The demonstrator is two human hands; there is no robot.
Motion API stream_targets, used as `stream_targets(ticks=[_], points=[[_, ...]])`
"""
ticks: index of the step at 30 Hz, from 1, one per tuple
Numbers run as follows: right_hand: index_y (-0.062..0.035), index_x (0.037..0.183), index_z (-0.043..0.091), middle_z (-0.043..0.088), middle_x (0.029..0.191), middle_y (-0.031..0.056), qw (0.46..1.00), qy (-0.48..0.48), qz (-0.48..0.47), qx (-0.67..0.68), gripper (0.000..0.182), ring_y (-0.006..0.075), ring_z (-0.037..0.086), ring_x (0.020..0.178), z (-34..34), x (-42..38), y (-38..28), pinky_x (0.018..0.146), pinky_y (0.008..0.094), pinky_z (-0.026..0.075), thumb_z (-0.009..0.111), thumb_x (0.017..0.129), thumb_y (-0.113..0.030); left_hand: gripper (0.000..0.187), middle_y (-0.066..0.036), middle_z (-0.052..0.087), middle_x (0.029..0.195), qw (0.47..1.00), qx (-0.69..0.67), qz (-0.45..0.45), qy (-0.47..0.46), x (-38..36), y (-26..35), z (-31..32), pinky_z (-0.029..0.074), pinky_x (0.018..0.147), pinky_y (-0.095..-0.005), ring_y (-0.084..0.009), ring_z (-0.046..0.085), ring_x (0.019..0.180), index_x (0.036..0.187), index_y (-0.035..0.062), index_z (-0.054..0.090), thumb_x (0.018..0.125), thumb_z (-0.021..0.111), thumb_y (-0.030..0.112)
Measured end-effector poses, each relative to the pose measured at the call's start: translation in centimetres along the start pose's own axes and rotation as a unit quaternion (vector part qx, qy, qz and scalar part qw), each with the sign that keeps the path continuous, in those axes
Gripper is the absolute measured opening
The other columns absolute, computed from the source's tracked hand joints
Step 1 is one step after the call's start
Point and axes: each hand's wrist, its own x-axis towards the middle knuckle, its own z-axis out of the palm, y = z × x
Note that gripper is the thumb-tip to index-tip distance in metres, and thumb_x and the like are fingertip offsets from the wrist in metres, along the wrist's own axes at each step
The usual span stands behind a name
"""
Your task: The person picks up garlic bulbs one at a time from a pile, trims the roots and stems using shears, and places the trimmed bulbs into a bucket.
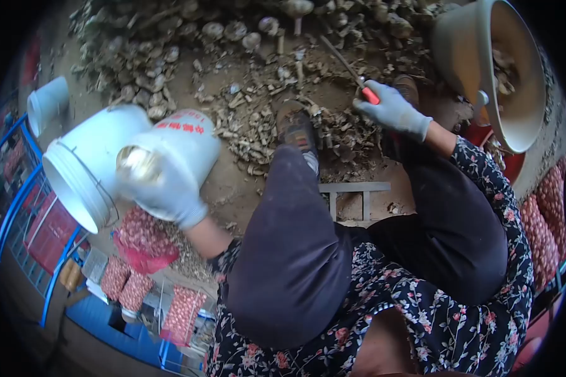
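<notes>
My left hand (166, 188), in a pale glove and blurred by motion, is closed round a whitish garlic bulb (138, 164). It is in front of a white bucket with red lettering (185, 135), near its mouth. My right hand (396, 112), gloved too, grips the red handle of a long thin-bladed knife (343, 58). The blade points up and left over garlic bulbs (236, 30) and dry scraps (258, 135) on the ground. The right fingers are wrapped round the handle; part of it is hidden.
Another white bucket (75, 182) lies at left, with a smaller one (47, 105) beyond. A large tub (516, 119) holding some scraps leans at upper right. Net bags of garlic (148, 235) stand lower left, others (541, 232) at right. Blue metal rails (19, 188) line the left.
</notes>
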Motion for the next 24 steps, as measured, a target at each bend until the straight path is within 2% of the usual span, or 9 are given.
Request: stream_targets(ticks=[1, 3, 5, 11, 13, 17, 20, 22, 24], points=[[-0.0002, 0.098, 0.054, 0.061, 0.093, 0.0241, 1.000, 0.008, -0.021, -0.014, 0.043, 0.0398, 0.059, 0.090, 0.2, 0.0, 0.3, 0.078, 0.0431, 0.045, 0.063, 0.081, -0.039, 0.058, -0.022, 0.058, 0.101, 0.953, 0.292, -0.014, -0.074, 1.0, -2.0, -2.2, 0.049, 0.083, -0.0411, -0.0342, 0.055, 0.098, 0.115, -0.0012, 0.053, 0.075, 0.071, 0.037], [0.0006, 0.099, 0.054, 0.060, 0.099, 0.0259, 0.999, -0.027, 0.007, -0.039, 0.046, 0.0411, 0.058, 0.096, 0.2, -0.1, 0.1, 0.082, 0.0438, 0.045, 0.061, 0.081, -0.041, 0.057, -0.023, 0.048, 0.116, 0.928, 0.335, -0.043, -0.156, 1.5, -1.2, -2.3, 0.044, 0.089, -0.0472, -0.0376, 0.047, 0.111, 0.125, 0.0018, 0.046, 0.081, 0.064, 0.032], [0.0013, 0.100, 0.054, 0.059, 0.103, 0.0268, 0.996, -0.066, 0.031, -0.060, 0.048, 0.0413, 0.056, 0.102, 0.1, 0.3, -0.6, 0.086, 0.0437, 0.044, 0.059, 0.081, -0.043, 0.049, -0.021, 0.051, 0.118, 0.959, 0.219, 0.074, -0.162, 1.8, 1.0, 1.0, 0.046, 0.087, -0.0434, -0.0340, 0.053, 0.104, 0.122, 0.0035, 0.053, 0.082, 0.063, 0.029], [0.0019, 0.103, 0.052, 0.058, 0.108, 0.0272, 0.993, -0.070, 0.072, -0.067, 0.051, 0.0404, 0.055, 0.106, -0.5, 0.5, -1.2, 0.090, 0.0431, 0.043, 0.057, 0.081, -0.043, 0.034, -0.015, 0.069, 0.085, 0.842, -0.296, -0.211, -0.399, 2.8, 11.6, 20.2, 0.050, 0.072, -0.0348, -0.0271, 0.066, 0.078, 0.093, -0.0029, 0.068, 0.078, 0.071, 0.028], [0.0021, 0.103, 0.052, 0.057, 0.108, 0.0274, 0.991, -0.080, 0.091, -0.058, 0.051, 0.0402, 0.055, 0.107, -0.5, 0.2, -0.6, 0.090, 0.0430, 0.043, 0.057, 0.081, -0.043, 0.048, -0.019, 0.069, 0.086, 0.842, 0.015, 0.078, -0.533, 3.2, 11.7, 25.7, 0.051, 0.074, -0.0364, -0.0295, 0.067, 0.083, 0.098, -0.0024, 0.067, 0.073, 0.074, 0.038], [-0.0001, 0.101, 0.049, 0.059, 0.097, 0.0269, 0.995, -0.032, 0.051, -0.081, 0.046, 0.0429, 0.057, 0.097, 0.0, 0.4, 0.2, 0.083, 0.0453, 0.044, 0.060, 0.082, -0.041, 0.050, -0.016, 0.067, 0.105, 0.777, 0.095, 0.083, -0.616, 0.8, 13.2, 26.6, 0.050, 0.084, -0.0385, -0.0316, 0.064, 0.097, 0.103, 0.0056, 0.068, 0.069, 0.074, 0.042], [-0.0002, 0.101, 0.047, 0.059, 0.096, 0.0272, 0.992, -0.040, 0.047, -0.107, 0.041, 0.0433, 0.057, 0.097, -0.9, 0.3, -0.4, 0.082, 0.0467, 0.044, 0.059, 0.084, -0.035, 0.042, -0.013, 0.068, 0.100, 0.809, -0.034, 0.075, -0.583, -2.1, 10.2, 25.7, 0.051, 0.081, -0.0340, -0.0244, 0.066, 0.093, 0.108, 0.0042, 0.064, 0.073, 0.074, 0.025], [-0.0003, 0.101, 0.046, 0.060, 0.095, 0.0265, 0.991, -0.014, 0.043, -0.128, 0.039, 0.0428, 0.057, 0.096, -1.6, 0.0, -1.1, 0.081, 0.0469, 0.045, 0.058, 0.084, -0.033, 0.043, -0.008, 0.065, 0.103, 0.708, -0.489, -0.152, -0.486, -4.2, 9.5, 22.4, 0.051, 0.077, -0.0261, -0.0161, 0.063, 0.090, 0.116, 0.0008, 0.059, 0.074, 0.069, 0.004], [-0.0009, 0.103, 0.045, 0.061, 0.092, 0.0234, 0.984, 0.053, 0.003, -0.168, 0.036, 0.0401, 0.059, 0.092, -1.4, -0.1, -1.0, 0.078, 0.0465, 0.047, 0.058, 0.084, -0.028, 0.046, -0.006, 0.063, 0.103, 0.677, -0.504, -0.184, -0.503, -3.7, 11.4, 17.7, 0.050, 0.077, -0.0236, -0.0124, 0.061, 0.090, 0.120, 0.0008, 0.056, 0.075, 0.064, -0.003]])
